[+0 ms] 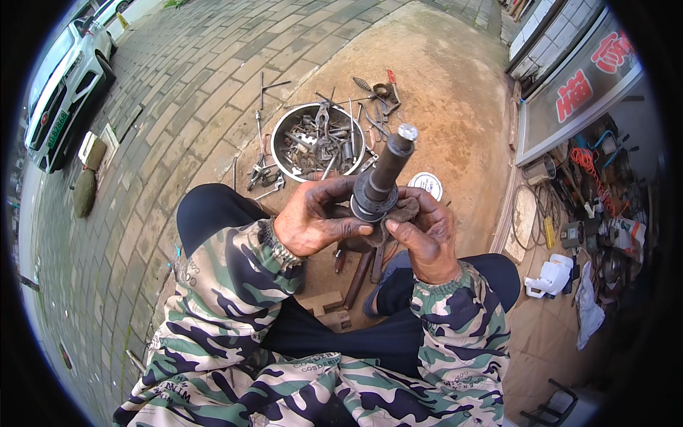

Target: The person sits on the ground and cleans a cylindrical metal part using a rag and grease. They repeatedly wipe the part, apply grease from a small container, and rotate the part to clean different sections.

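A dark metal shaft point(390, 167) with a wide ringed collar and a bright, worn tip stands tilted in front of me, above my lap. My left hand point(313, 219) is closed around the collar, its thumb pressed along the near side. On the other side my right hand point(429, 238) pinches a grimy brown rag point(405, 210) against the collar. The shaft's lower end is hidden behind the fingers and cloth. Just beyond my hands sits a round metal basin point(275, 160) heaped with greasy tools and metal parts.
Pliers, a T-handle wrench point(262, 89) and other tools lie around the basin. A white round lid point(426, 183) is right of it. Between my legs lie a hammer point(359, 279) and wooden blocks point(324, 302). A white jug point(551, 276) stands at right; a parked car point(71, 78) is far left.
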`<action>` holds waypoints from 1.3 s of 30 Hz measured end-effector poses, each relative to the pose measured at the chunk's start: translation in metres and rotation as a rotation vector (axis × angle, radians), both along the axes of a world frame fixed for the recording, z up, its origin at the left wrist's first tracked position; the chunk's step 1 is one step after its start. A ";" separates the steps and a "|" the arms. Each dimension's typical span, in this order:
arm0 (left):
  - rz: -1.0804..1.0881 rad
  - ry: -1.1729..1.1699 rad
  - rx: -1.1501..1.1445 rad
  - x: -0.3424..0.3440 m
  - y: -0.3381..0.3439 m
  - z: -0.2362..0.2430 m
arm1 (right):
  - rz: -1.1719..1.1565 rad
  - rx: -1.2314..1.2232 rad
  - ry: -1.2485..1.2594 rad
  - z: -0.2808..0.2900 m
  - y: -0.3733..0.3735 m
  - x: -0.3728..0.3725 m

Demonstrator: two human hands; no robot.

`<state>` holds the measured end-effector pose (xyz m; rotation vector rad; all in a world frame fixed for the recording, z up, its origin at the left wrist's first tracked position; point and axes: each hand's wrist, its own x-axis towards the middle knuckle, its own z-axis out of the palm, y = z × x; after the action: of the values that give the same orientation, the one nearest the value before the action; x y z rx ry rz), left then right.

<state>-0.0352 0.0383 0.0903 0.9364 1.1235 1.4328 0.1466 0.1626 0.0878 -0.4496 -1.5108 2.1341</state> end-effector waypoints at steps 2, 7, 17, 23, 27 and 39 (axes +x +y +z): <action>0.017 0.023 0.048 0.002 0.003 -0.006 | -0.010 0.001 0.006 -0.003 -0.001 -0.001; 0.065 0.016 0.058 0.007 0.002 -0.013 | -0.015 0.015 0.010 -0.008 0.000 -0.003; 0.240 -0.052 0.072 0.018 0.011 -0.018 | -0.052 0.000 -0.002 -0.004 -0.004 -0.014; 0.264 0.074 0.073 0.014 0.012 -0.028 | -0.061 -0.018 -0.011 -0.008 -0.004 -0.015; 0.250 -0.080 0.083 0.017 0.011 -0.016 | -0.024 -0.012 0.023 0.001 -0.006 -0.013; 0.212 0.044 0.143 0.005 0.004 -0.011 | 0.001 0.088 0.070 0.005 -0.003 -0.003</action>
<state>-0.0297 0.0420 0.0796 0.9752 1.1933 1.6904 0.1432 0.1593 0.0932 -0.3403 -1.5584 2.0531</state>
